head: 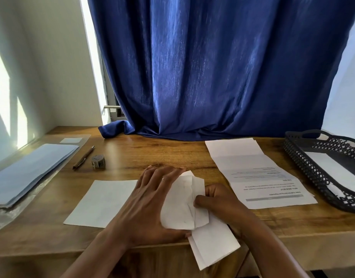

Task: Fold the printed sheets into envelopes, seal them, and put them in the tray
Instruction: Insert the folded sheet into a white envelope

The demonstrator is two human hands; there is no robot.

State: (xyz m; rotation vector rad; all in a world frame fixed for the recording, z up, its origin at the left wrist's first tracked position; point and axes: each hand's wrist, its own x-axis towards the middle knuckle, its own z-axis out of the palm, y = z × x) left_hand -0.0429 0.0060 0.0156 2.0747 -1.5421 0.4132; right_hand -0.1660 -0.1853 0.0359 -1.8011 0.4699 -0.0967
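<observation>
A white envelope [180, 207] with a folded sheet [212, 243] sticking out of its near end is held just above the table's front edge. My left hand [150, 201] holds the envelope from the left, fingers straight across its far side and thumb under its near edge. My right hand [216, 199] pinches the envelope's right side with curled fingers. Right of them lies a creased printed sheet [259, 177], text upside down. A dark lattice tray [313, 173] at the far right holds a white envelope [333, 167].
A blank white sheet [104, 203] lies left of my hands. Further left, a stack of pale blue envelopes [30, 171] sits in a clear sleeve. A pen [83, 157] and a tape roll [98, 161] lie beyond. A blue curtain [212, 77] hangs behind the wooden table [152, 153].
</observation>
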